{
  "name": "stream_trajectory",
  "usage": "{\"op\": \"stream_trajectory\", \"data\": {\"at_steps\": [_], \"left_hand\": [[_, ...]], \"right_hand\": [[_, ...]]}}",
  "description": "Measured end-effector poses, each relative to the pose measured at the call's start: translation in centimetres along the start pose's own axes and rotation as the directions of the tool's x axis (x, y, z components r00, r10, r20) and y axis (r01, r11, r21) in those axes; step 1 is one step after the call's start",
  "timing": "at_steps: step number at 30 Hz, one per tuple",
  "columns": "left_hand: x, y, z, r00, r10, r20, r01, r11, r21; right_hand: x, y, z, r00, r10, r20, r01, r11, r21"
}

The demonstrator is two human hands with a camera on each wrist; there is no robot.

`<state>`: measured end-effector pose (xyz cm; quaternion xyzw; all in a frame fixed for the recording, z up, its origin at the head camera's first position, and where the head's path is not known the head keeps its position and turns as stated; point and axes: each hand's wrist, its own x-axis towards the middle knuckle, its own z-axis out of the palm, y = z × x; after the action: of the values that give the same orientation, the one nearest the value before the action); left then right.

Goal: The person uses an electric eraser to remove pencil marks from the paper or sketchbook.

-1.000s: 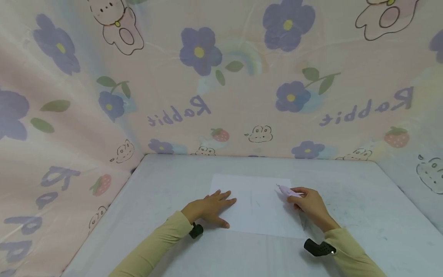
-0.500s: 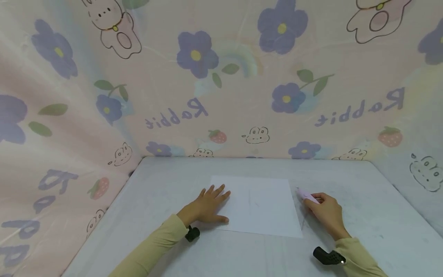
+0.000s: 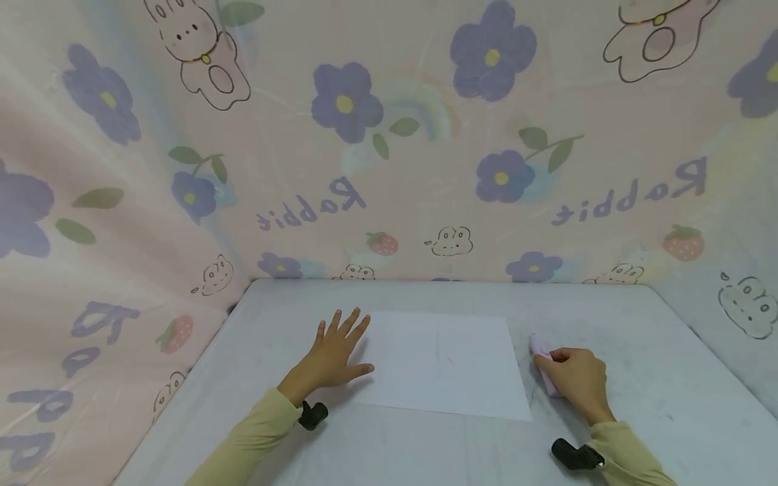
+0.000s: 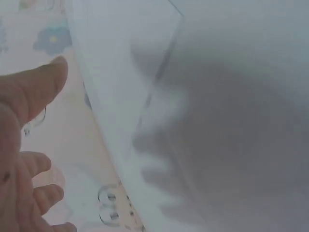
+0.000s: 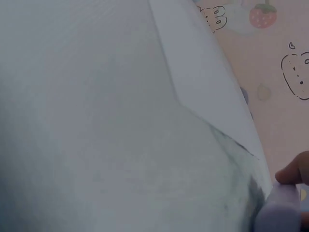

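A white sheet of paper (image 3: 437,364) lies flat on the table, with faint marks near its middle. My left hand (image 3: 325,358) hovers at its left edge, fingers spread and holding nothing. In the left wrist view the hand (image 4: 24,140) is raised, its shadow falling across the paper and table. Right of the sheet, my right hand (image 3: 577,378) pinches a pale purple slim tube (image 3: 543,364) with a narrow tip pointing away from me. The tube's rounded end (image 5: 280,215) shows in the right wrist view; its exact kind I cannot tell.
The white table (image 3: 401,445) carries faint dark smudges to the right. Patterned curtains (image 3: 413,169) with flowers and rabbits hang behind it and along both sides. Black wrist cameras (image 3: 313,415) are strapped at both wrists.
My left hand has lifted off the paper and moved left. My right hand has moved right, off the sheet, and the purple tube has turned more upright in view.
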<state>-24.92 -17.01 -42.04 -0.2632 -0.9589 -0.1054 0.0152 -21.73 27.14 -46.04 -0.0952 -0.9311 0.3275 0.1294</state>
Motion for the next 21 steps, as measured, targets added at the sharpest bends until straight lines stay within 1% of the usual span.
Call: {"op": "stream_trajectory", "data": {"at_steps": [2, 4, 5, 6, 7, 8, 10, 11, 12, 13, 14, 16, 17, 19, 21], "left_hand": [[-0.6, -0.8, -0.1, 0.999, -0.016, -0.046, 0.016, 1.0, -0.002], [-1.1, -1.5, -0.3, 0.992, -0.021, -0.127, 0.02, 1.0, -0.009], [-1.4, -1.8, -0.5, 0.983, -0.017, -0.182, 0.016, 1.0, -0.012], [-1.6, -2.1, -0.6, 0.971, -0.014, -0.24, 0.011, 1.0, -0.015], [-1.8, -2.3, -0.8, 0.955, -0.008, -0.298, 0.003, 1.0, -0.016], [-1.9, -2.6, -1.0, 0.933, 0.003, -0.359, -0.008, 1.0, -0.012], [-2.2, -3.1, -1.5, 0.882, 0.024, -0.471, -0.026, 1.0, 0.002], [-2.4, -3.3, -1.8, 0.856, 0.034, -0.515, -0.031, 0.999, 0.015], [-2.5, -3.6, -2.0, 0.835, 0.041, -0.549, -0.032, 0.999, 0.027], [-2.7, -3.9, -2.3, 0.817, 0.045, -0.574, -0.028, 0.999, 0.038], [-3.0, -4.2, -2.6, 0.803, 0.044, -0.594, -0.02, 0.999, 0.046], [-3.5, -4.9, -3.1, 0.79, 0.026, -0.612, -0.001, 0.999, 0.041], [-3.9, -5.3, -3.3, 0.789, 0.011, -0.614, 0.013, 0.999, 0.036], [-4.6, -6.1, -3.8, 0.794, -0.023, -0.608, 0.046, 0.999, 0.023], [-5.3, -6.9, -4.1, 0.807, -0.056, -0.587, 0.081, 0.997, 0.017]], "right_hand": [[0.1, 0.0, 0.1, 1.0, -0.005, -0.008, 0.005, 1.0, -0.007], [0.2, -0.2, 0.3, 1.0, -0.015, -0.025, 0.014, 1.0, -0.015], [0.2, -0.2, 0.4, 0.999, -0.019, -0.03, 0.019, 1.0, -0.017], [0.3, -0.3, 0.5, 0.999, -0.024, -0.035, 0.023, 1.0, -0.018], [0.3, -0.3, 0.5, 0.999, -0.028, -0.041, 0.027, 0.999, -0.02], [0.3, -0.3, 0.6, 0.998, -0.035, -0.047, 0.034, 0.999, -0.021], [0.3, -0.3, 0.5, 0.998, -0.043, -0.055, 0.042, 0.999, -0.017], [0.3, -0.3, 0.3, 0.997, -0.053, -0.054, 0.052, 0.999, -0.014], [0.4, -0.3, 0.1, 0.996, -0.063, -0.058, 0.063, 0.998, -0.013], [0.4, -0.3, -0.1, 0.994, -0.08, -0.069, 0.079, 0.997, -0.014], [0.5, -0.3, -0.5, 0.992, -0.101, -0.079, 0.101, 0.995, -0.011], [0.6, -0.1, -1.2, 0.98, -0.163, -0.114, 0.162, 0.987, -0.015], [0.7, 0.0, -1.7, 0.968, -0.209, -0.139, 0.207, 0.978, -0.024], [0.9, 0.2, -2.8, 0.936, -0.299, -0.184, 0.295, 0.954, -0.05], [1.2, 0.6, -4.2, 0.903, -0.379, -0.202, 0.369, 0.926, -0.085]]}}
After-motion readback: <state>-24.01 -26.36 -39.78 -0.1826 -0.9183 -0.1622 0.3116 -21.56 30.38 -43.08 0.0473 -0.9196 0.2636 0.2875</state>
